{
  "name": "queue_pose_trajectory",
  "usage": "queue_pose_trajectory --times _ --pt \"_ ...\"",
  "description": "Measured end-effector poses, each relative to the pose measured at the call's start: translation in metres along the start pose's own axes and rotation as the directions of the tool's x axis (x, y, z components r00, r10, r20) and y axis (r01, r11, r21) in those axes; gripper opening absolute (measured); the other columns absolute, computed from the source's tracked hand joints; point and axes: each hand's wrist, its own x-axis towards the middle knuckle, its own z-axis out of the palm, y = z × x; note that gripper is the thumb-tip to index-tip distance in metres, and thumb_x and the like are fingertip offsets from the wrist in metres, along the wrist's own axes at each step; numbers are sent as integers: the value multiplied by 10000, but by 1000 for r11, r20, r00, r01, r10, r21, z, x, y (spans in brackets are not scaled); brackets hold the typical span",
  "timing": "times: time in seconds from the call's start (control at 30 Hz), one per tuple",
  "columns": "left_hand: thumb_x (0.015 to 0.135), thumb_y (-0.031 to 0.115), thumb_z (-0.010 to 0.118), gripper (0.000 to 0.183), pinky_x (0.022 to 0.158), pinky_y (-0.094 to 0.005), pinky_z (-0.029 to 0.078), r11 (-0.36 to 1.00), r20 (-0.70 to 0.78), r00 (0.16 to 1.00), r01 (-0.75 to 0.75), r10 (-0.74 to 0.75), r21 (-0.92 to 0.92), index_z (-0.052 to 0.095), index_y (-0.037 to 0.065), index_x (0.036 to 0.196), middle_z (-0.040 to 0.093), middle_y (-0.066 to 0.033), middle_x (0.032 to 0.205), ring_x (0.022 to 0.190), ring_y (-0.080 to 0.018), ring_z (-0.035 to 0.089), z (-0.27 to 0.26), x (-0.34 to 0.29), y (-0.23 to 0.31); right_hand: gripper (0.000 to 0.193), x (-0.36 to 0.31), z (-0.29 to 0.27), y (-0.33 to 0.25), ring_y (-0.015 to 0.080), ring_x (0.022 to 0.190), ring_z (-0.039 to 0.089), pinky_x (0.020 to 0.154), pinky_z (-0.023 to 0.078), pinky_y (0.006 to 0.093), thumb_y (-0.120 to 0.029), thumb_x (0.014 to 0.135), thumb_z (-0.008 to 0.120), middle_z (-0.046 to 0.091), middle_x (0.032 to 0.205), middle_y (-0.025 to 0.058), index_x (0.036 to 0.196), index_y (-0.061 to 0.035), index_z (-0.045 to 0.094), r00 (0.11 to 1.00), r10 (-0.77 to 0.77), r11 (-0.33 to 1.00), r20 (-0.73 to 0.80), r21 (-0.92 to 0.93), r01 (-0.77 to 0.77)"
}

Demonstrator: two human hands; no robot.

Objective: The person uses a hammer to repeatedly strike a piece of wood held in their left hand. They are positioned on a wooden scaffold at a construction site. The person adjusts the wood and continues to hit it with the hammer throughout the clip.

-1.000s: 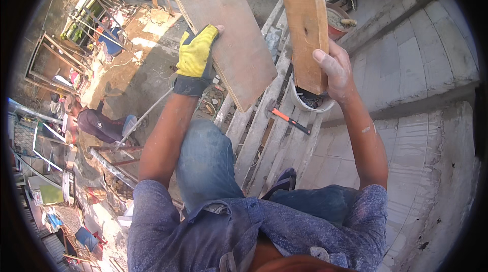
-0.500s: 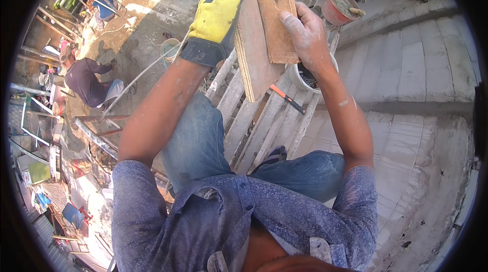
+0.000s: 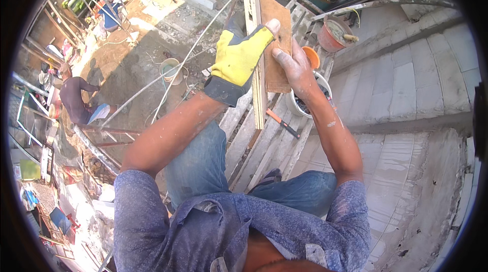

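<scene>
My left hand, in a yellow and black glove with the thumb tip bare, is closed round a long plywood piece. The plywood stands nearly edge-on, its layered side toward me. Against its right face lies a shorter brown wooden board. My bare right hand, dusted with grey, grips this board by its right edge, thumb on the near face and fingers hidden behind. Below the pieces, a hammer with an orange and black handle lies on the slatted planks.
A white bucket with dark contents stands by my right forearm, an orange round thing behind it. Farther back is a red bucket of grey mix. A block wall runs along the right. Another person bends over at left below.
Both hands have come down and slightly nearer with the boards. The plywood has turned more edge-on. The orange round thing now shows behind my right hand.
</scene>
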Motion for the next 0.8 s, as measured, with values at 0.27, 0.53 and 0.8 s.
queue_pose_trajectory --times 0.27,0.53,0.8 --pt "896 591 719 739 778 -318 572 988 91 991 104 -94 -117 567 37 1362 696 -86 1052 911 -161 677 -23 31 -5 527 -2 20 -27 166 1080 635 937 516 323 -257 1000 584 634 1207 124 1401 62 457 986 127 829 106 535 -164" --pt "874 556 726 760 827 -348 562 890 285 930 322 -233 -324 526 39 1393 671 -107 1108 969 -198 661 -26 17 -3 464 -8 35 -46 157 981 669 853 558 316 -261 999 582 634 1161 132 1329 45 471 994 111 882 -3 462 -97" --pt "851 521 733 788 875 -378 551 879 349 909 345 -227 -328 484 41 1425 646 -127 1164 1026 -236 646 -21 3 2 525 -9 32 -56 160 1013 649 892 535 319 -323 1009 587 618 1182 176 1314 81 446 996 -24 959 -89 281 48"
